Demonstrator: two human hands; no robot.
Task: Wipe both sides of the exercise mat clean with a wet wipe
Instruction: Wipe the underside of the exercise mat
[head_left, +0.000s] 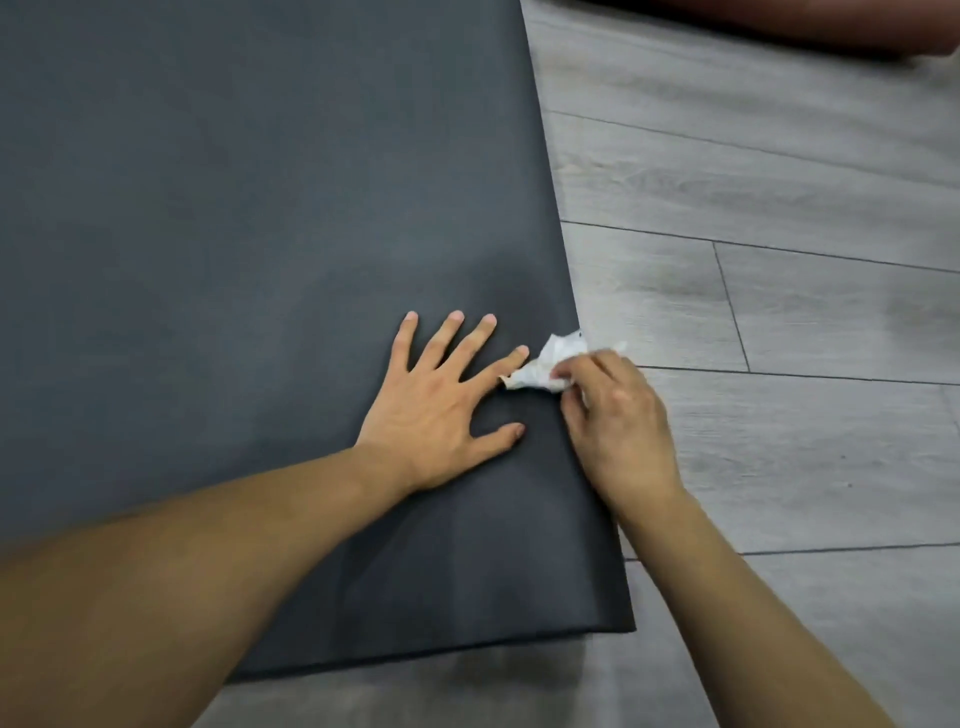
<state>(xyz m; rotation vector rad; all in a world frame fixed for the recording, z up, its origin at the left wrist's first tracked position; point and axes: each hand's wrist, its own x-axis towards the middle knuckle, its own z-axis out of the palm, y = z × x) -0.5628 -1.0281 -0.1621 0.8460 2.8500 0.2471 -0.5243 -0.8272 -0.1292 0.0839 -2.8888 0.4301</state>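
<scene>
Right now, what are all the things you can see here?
mat: one, dark grey, flat on the floor, filling the left and middle.
wipe: one, white, crumpled, at the mat's right edge.
floor: grey wood-look planks, on the right and along the bottom.
dark reddish thing: one, top right corner, too blurred to tell.
left hand: one, fingers spread, flat on the mat.
right hand: one, pinching the wipe.
</scene>
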